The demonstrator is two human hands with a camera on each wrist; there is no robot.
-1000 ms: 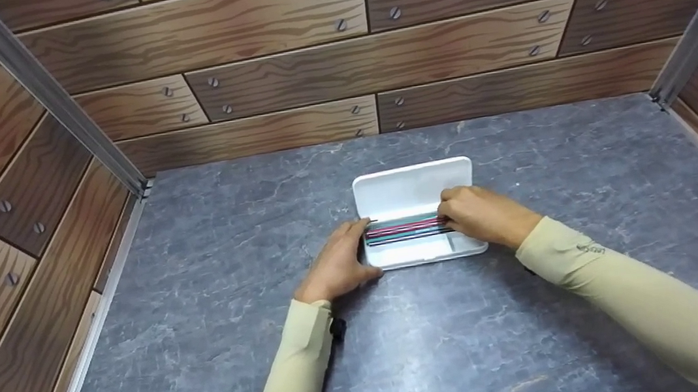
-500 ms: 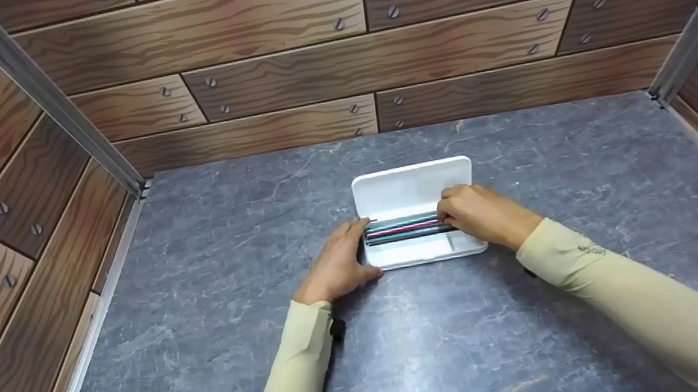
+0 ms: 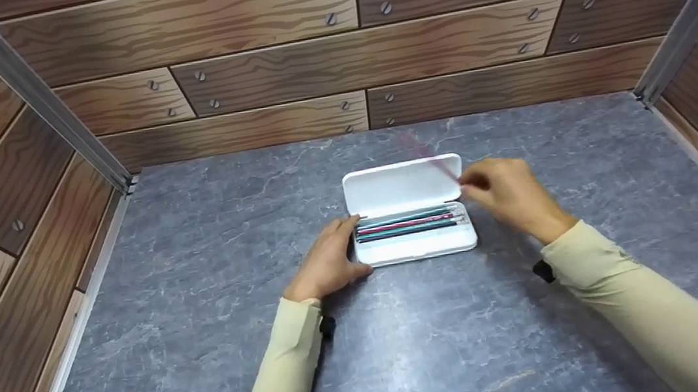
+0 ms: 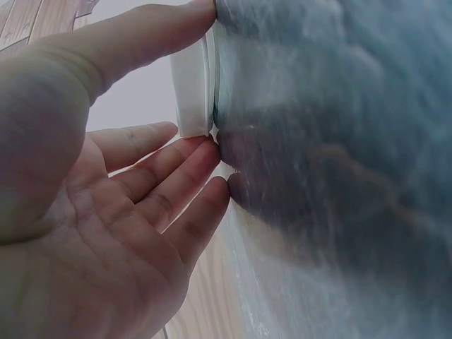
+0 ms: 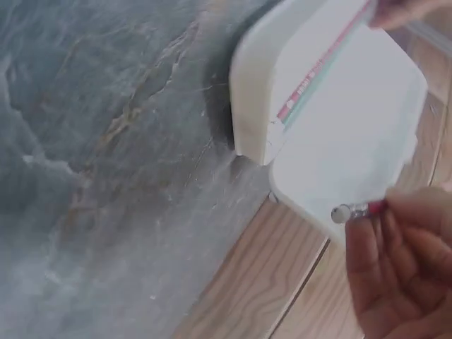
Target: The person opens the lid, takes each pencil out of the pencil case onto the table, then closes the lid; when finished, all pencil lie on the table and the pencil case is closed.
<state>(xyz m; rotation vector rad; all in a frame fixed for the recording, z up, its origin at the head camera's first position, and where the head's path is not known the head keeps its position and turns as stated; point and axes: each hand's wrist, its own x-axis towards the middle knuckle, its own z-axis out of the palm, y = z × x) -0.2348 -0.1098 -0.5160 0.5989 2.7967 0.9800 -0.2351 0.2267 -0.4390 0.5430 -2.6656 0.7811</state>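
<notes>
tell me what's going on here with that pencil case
A person's right hand pinches a red pencil near its eraser end, holding it up by the right side of the raised lid; the pencil is blurred in the head view. The left hand touches the left end of the open white pencil case, apparently steadying it on the gray tabletop. More pencils, teal, red and dark, lie lengthwise inside, toward the hinge.

Pencils (image 3: 406,223) in case (image 3: 418,256) on table (image 3: 229,236), left fingers (image 4: 192,224) at left end; pencil (image 5: 362,210) in right fingers (image 5: 362,248).
</notes>
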